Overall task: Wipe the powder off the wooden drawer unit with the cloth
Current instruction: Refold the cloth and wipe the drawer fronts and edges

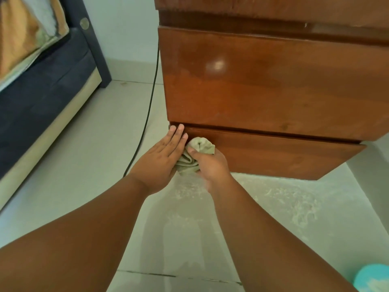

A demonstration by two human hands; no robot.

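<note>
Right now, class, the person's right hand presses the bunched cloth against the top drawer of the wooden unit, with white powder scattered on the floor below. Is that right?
Not quite. The head view shows the right hand pressing the bunched cloth against the bottom drawer, near its left end, not the top one. The rest holds: white powder lies scattered on the floor below.

Drawer unit [263, 85] top and teal object [372, 278] cut off by edges.
</note>
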